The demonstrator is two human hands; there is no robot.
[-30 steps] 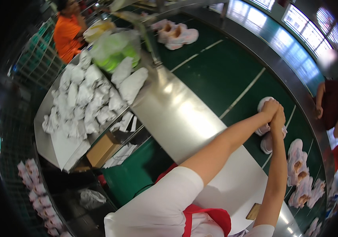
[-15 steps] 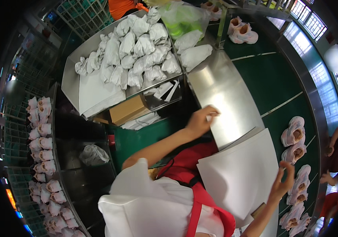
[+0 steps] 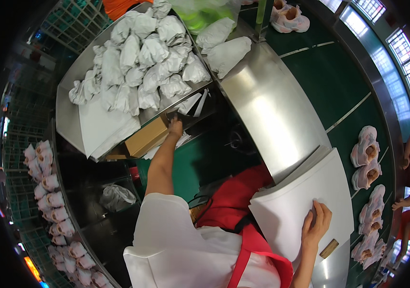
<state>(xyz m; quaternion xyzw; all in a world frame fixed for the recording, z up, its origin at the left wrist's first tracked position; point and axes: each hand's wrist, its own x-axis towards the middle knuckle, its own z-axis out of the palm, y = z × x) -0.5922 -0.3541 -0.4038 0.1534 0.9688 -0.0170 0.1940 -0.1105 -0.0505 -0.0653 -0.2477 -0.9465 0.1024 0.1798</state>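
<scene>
I count two bare hands, one cardboard box (image 3: 146, 137), one stack of white sheets (image 3: 310, 185) and one small wooden block (image 3: 329, 248). Two white-wrapped bundles (image 3: 228, 56) lie on the metal bench (image 3: 262, 101) at 12 o'clock; those heaped in the tray (image 3: 67, 106) at 11 overlap too much for me to number. On the green belt (image 3: 325, 79) I make out two pale shoes (image 3: 367, 154) at 3 o'clock, with more at 4 and 1.

The box, near 9 o'clock, is plain brown and long, set aslant under the tray's edge. The sheets, at 4 o'clock, are smooth, blank and broad, their left edges fanned and curling.

My left hand (image 3: 175, 126) is at the box's 2 o'clock end; its fingertips are obscured, so I cannot tell its grip. My right hand (image 3: 316, 223) lies over the sheets, fingers loosely bent and parted, nothing grasped, the block just beside its wrist.
</scene>
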